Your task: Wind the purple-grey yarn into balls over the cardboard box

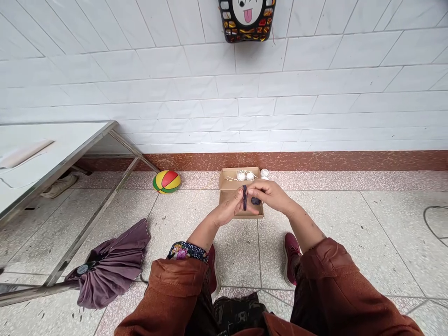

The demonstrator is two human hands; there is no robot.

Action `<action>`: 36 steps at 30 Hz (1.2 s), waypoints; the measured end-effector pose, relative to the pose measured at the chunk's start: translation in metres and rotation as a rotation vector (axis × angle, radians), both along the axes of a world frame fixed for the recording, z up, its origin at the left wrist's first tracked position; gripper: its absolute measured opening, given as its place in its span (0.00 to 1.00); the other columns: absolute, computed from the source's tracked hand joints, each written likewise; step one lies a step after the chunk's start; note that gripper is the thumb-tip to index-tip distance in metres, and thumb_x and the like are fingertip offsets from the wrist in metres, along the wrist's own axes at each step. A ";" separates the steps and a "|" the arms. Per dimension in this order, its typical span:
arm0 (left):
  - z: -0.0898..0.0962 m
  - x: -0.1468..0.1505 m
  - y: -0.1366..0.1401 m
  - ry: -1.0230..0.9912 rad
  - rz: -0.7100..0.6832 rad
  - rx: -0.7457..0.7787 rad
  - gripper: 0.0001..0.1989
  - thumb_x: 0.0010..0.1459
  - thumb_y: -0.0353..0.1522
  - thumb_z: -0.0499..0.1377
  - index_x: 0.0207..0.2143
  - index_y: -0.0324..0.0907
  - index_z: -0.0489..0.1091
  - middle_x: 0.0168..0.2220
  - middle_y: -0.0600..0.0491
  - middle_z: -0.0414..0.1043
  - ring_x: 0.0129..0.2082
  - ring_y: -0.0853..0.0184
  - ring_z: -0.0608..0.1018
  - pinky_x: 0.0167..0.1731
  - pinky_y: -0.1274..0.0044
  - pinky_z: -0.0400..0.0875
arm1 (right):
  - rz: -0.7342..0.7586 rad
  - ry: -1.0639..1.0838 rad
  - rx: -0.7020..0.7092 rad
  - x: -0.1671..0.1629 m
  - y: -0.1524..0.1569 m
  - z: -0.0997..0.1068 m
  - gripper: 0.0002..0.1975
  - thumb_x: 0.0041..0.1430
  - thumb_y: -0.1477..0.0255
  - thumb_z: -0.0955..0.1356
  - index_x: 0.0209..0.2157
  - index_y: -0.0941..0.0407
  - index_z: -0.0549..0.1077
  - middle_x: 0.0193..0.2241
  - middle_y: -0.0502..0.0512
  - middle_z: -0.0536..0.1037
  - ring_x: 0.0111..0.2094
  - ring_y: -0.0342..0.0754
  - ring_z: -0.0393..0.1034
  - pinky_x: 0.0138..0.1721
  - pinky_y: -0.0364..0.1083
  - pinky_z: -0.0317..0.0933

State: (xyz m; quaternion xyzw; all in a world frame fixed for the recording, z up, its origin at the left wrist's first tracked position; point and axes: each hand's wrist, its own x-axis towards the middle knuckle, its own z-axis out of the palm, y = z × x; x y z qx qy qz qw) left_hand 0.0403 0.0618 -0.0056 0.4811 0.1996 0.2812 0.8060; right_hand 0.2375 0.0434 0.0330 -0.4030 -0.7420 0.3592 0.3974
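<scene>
Several turns of dark blue yarn (244,198) loop around the fingers of my left hand (227,208), which holds them above a shallow cardboard box (226,176). My right hand (269,194) is closed in a pinch at the upper end of these turns, thumb and fingers together on the yarn. Below the right hand, a small dark blue ball of yarn (255,201) lies in the box. At the box's far side are two white yarn balls (241,175) with a loose strand. More white yarn (264,173) sits just outside its right corner.
A yellow, red and green ball (167,181) rests by the wall, left of the box. A folded purple umbrella (115,263) leans near the metal-framed table (80,154). A black basket (247,32) hangs on the wall. A dark cable (429,219) lies at right.
</scene>
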 end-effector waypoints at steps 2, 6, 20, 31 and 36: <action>0.003 0.000 -0.003 0.055 -0.100 0.037 0.28 0.68 0.49 0.45 0.63 0.48 0.62 0.62 0.39 0.67 0.35 0.64 0.82 0.53 0.61 0.66 | -0.130 -0.003 0.056 0.006 0.006 -0.003 0.12 0.65 0.63 0.67 0.31 0.54 0.77 0.30 0.52 0.76 0.34 0.46 0.69 0.39 0.46 0.62; 0.012 -0.001 -0.007 0.008 -0.254 -0.011 0.32 0.67 0.52 0.43 0.64 0.44 0.61 0.59 0.36 0.70 0.31 0.64 0.82 0.52 0.60 0.68 | -0.232 0.034 0.034 0.013 0.018 -0.016 0.12 0.62 0.62 0.69 0.28 0.54 0.76 0.28 0.51 0.75 0.32 0.46 0.68 0.37 0.46 0.61; 0.029 -0.013 0.009 -0.235 0.314 -0.125 0.28 0.66 0.50 0.49 0.65 0.55 0.59 0.70 0.49 0.52 0.63 0.51 0.68 0.62 0.57 0.58 | 0.067 -0.136 -0.244 -0.015 0.005 -0.031 0.11 0.66 0.66 0.65 0.34 0.55 0.77 0.23 0.46 0.71 0.24 0.41 0.61 0.28 0.42 0.56; 0.008 -0.013 -0.001 0.154 -0.110 0.157 0.31 0.65 0.52 0.46 0.67 0.51 0.56 0.60 0.39 0.69 0.40 0.60 0.83 0.58 0.58 0.61 | -0.110 0.127 -0.044 0.001 0.005 -0.004 0.11 0.62 0.62 0.68 0.32 0.54 0.77 0.31 0.52 0.77 0.33 0.46 0.70 0.38 0.46 0.63; 0.017 -0.007 -0.009 0.029 -0.272 0.051 0.35 0.65 0.54 0.44 0.65 0.45 0.57 0.55 0.36 0.73 0.34 0.61 0.83 0.54 0.57 0.65 | -0.215 0.119 -0.056 0.009 0.016 -0.016 0.11 0.61 0.63 0.69 0.28 0.55 0.76 0.28 0.51 0.75 0.33 0.46 0.68 0.39 0.46 0.61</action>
